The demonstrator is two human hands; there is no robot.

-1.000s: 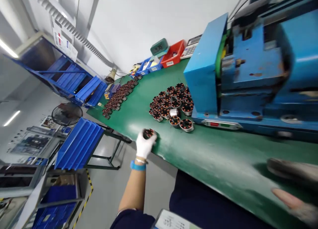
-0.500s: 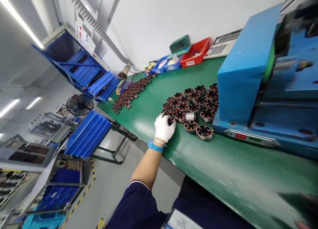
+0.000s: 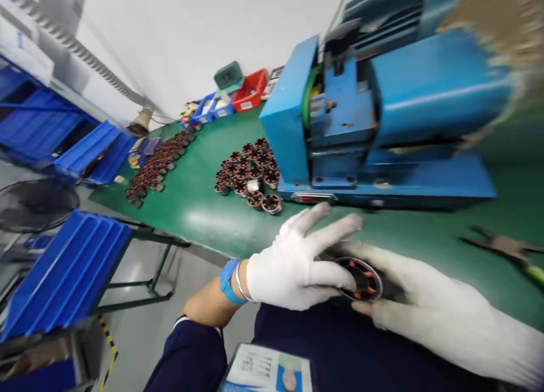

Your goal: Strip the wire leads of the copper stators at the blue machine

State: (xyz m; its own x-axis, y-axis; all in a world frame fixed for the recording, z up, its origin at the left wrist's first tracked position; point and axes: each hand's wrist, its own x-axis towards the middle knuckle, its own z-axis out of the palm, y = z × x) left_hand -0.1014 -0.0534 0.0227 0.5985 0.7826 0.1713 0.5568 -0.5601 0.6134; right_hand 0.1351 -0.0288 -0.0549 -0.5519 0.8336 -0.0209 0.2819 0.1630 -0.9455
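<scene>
Both my hands wear white gloves and meet near the front edge of the green bench (image 3: 204,211). My right hand (image 3: 429,312) cups a round motor stator (image 3: 361,278) with copper windings and a metal rim. My left hand (image 3: 297,261) touches the stator's left side with thumb and lower fingers, while its upper fingers spread out above it. A blue band and a bracelet sit on my left wrist.
A cluster of like stators (image 3: 249,174) lies beside a large blue machine (image 3: 365,120). A long row of smaller parts (image 3: 157,162) runs toward the back left. Blue and red bins (image 3: 232,100), a green clock and pliers (image 3: 505,247) are on the bench. Blue racks stand at left.
My left hand left the cluster of stators and came back toward me. Both hands now meet around one stator, and the view has swung to the right.
</scene>
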